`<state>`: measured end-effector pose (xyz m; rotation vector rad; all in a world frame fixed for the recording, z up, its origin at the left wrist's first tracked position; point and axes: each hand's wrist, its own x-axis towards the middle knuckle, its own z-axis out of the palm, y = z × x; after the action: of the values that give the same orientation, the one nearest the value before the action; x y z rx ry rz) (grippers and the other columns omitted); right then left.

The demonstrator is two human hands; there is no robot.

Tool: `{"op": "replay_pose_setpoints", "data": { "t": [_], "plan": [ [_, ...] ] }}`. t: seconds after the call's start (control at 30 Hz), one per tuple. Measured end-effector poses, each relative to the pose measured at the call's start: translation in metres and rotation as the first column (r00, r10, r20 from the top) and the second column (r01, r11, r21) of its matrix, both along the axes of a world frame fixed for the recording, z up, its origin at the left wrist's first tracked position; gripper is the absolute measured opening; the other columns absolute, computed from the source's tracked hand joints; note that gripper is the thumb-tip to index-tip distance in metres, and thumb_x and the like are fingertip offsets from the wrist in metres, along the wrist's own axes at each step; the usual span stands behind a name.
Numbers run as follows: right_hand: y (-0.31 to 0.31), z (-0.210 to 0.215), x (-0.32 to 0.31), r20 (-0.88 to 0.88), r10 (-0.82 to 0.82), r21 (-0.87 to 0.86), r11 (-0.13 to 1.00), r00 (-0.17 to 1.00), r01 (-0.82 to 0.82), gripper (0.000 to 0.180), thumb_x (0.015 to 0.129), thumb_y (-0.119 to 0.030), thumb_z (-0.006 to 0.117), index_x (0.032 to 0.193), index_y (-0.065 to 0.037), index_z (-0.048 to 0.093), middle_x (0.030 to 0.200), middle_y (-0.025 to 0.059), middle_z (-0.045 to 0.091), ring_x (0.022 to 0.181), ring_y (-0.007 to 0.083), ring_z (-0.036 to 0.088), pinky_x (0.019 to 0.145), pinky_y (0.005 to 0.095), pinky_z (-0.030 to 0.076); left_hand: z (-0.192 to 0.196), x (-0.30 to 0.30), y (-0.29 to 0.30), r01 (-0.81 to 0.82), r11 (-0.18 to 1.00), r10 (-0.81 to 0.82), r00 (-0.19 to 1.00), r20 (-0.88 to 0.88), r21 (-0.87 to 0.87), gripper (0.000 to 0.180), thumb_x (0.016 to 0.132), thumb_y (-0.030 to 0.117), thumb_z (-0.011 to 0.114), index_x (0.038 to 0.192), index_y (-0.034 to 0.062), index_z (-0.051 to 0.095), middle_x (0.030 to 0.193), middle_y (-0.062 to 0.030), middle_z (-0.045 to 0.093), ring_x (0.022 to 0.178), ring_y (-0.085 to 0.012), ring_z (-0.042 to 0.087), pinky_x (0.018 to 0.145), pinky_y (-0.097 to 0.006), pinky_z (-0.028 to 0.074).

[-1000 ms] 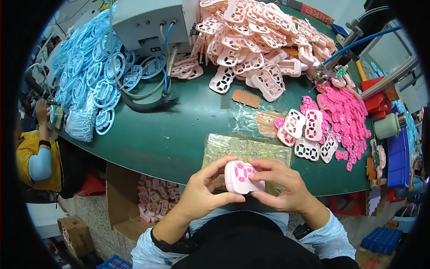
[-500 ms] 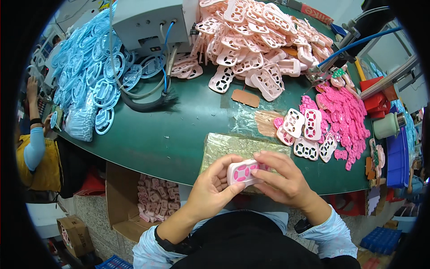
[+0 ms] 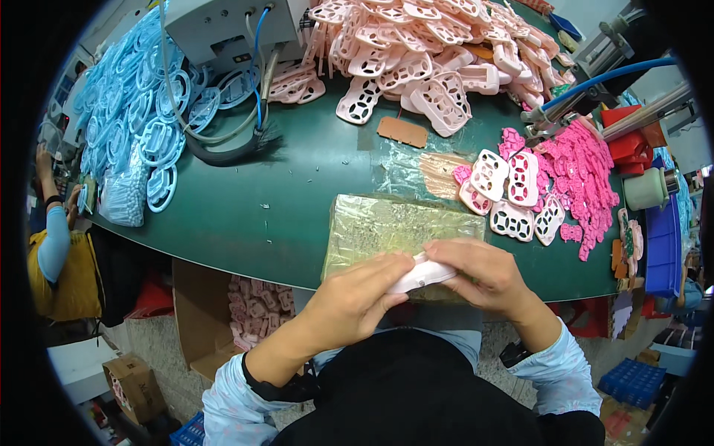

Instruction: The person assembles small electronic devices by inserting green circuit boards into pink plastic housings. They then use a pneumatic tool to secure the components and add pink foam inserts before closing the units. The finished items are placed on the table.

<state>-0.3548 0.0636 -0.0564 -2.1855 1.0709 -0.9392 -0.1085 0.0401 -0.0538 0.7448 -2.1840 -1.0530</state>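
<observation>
Curving across the scene, a green worktable (image 3: 223, 238) carries everything in front of a seated person. At its far middle rises a heap of pale pink plastic shells (image 3: 416, 48) with cut-out openings. At the far left lies a tall pile of light blue plastic parts (image 3: 123, 123), next to a grey metal box (image 3: 230, 30) with cables. To the right spreads a mound of bright pink pieces (image 3: 576, 178). Below the table's near edge, on the left, an open carton (image 3: 190, 297) holds more pink parts. At the near middle sits a block wrapped in yellowish tape (image 3: 401, 227). Over its near edge, the left hand (image 3: 364, 290) and right hand (image 3: 483, 271) are both closed on one small pale pink casing (image 3: 422, 276), tilted so its narrow side shows, fingers over the top and thumbs beneath. The step in hand looks like squeezing or checking the casing's seam; the next move seems to call for even pressure from both hands. Whether the seam is fully shut cannot be told.
</observation>
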Motion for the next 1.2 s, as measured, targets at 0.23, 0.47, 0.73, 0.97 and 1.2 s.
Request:
{"op": "replay_pose_setpoints", "data": {
  "t": [0.23,0.47,0.73,0.97,1.2],
  "plan": [
    [0.002,0.005,-0.005,0.076,-0.010,0.202,0.979,0.997,-0.005,0.041,0.082,-0.009,0.072,0.121,-0.004,0.064,0.115,0.0139,0.068,0.100,0.0310,0.067,0.087,0.0355,0.053,0.000,0.001,-0.002,-0.006,0.999,0.003,0.997,0.079,0.046,0.041,0.083,0.007,0.070,0.122,0.0002,0.057,0.115,-0.0192,0.065,0.105,-0.0371,0.063,0.087,-0.042,0.052],
    [0.000,0.001,-0.011,0.076,0.031,0.208,0.977,0.997,-0.046,0.035,0.084,-0.011,0.071,0.119,-0.005,0.066,0.114,0.0131,0.069,0.101,0.0269,0.069,0.086,0.0336,0.054,-0.002,-0.001,0.001,0.013,0.996,-0.011,0.999,0.033,-0.089,0.042,0.082,0.003,0.068,0.123,-0.0002,0.057,0.115,-0.0215,0.064,0.104,-0.0376,0.064,0.086,-0.041,0.053],
    [-0.002,0.009,0.021,0.436,-0.346,0.410,0.898,0.830,0.159,0.049,0.106,-0.029,0.036,0.079,0.001,0.062,0.077,0.0078,0.059,0.067,0.0122,0.054,0.063,0.0254,0.043,0.019,-0.024,0.024,-0.173,0.983,0.172,0.985,-0.010,-0.067,0.045,0.078,0.003,0.075,0.120,0.0016,0.062,0.090,-0.0183,0.069,0.075,-0.0316,0.070,0.066,-0.035,0.054],
    [-0.014,0.027,0.028,0.511,-0.407,0.430,0.884,0.757,0.185,0.047,0.104,-0.027,0.046,0.066,-0.003,0.058,0.060,0.0011,0.055,0.056,0.0075,0.050,0.051,0.0264,0.039,0.029,-0.032,0.033,-0.180,0.983,0.178,0.982,-0.059,-0.032,0.046,0.081,0.005,0.073,0.123,-0.0034,0.058,0.095,-0.0207,0.068,0.076,-0.0295,0.069,0.068,-0.035,0.054],
    [-0.022,0.043,0.006,0.018,-0.003,-0.300,0.954,1.000,0.008,0.027,0.080,-0.013,0.074,0.104,-0.004,0.066,0.104,0.0112,0.066,0.088,0.0247,0.065,0.076,0.0332,0.052,0.032,0.001,-0.014,0.263,0.233,0.260,0.911,-0.320,0.936,0.039,0.095,0.017,0.061,0.124,-0.0078,0.056,0.107,-0.0169,0.068,0.089,-0.0229,0.071,0.079,-0.031,0.059]
  ]
}}
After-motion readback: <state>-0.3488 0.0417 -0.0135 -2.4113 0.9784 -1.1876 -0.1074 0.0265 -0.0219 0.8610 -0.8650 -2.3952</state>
